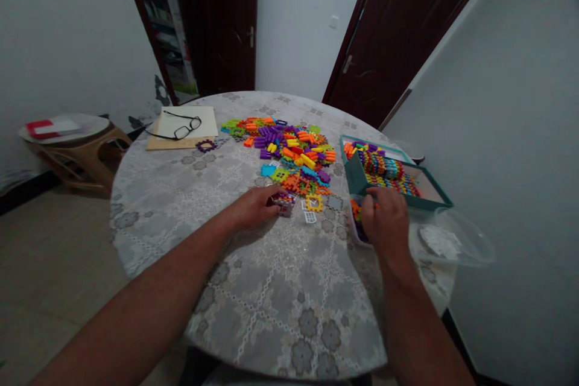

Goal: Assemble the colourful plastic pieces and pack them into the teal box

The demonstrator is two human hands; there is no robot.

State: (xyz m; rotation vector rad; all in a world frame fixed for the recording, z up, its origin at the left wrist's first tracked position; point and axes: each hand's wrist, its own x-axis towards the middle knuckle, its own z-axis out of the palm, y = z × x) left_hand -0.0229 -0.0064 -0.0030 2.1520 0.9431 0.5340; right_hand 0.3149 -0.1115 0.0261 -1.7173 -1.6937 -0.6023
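My left hand (259,206) is closed around a small stack of plastic building pieces (284,206), grey and purple, at the near edge of the pile. Over a clear plastic tub (357,235) of orange and purple pieces, my right hand (384,211) reaches in with bent fingers. What its fingertips hold, if anything, is hidden. A large heap of colourful building pieces (294,145) spreads across the middle of the table. Close to my left hand lie a yellow square frame piece (313,203), a white window piece (310,217) and a grey square piece (335,202).
A green box (434,193) with rows of stacked pieces stands at the right. Beside it is a clear plastic bag (465,241) with white pieces. Glasses (183,131) rest on paper (205,117) at the left. A stool (85,154) stands beyond the round table (271,313).
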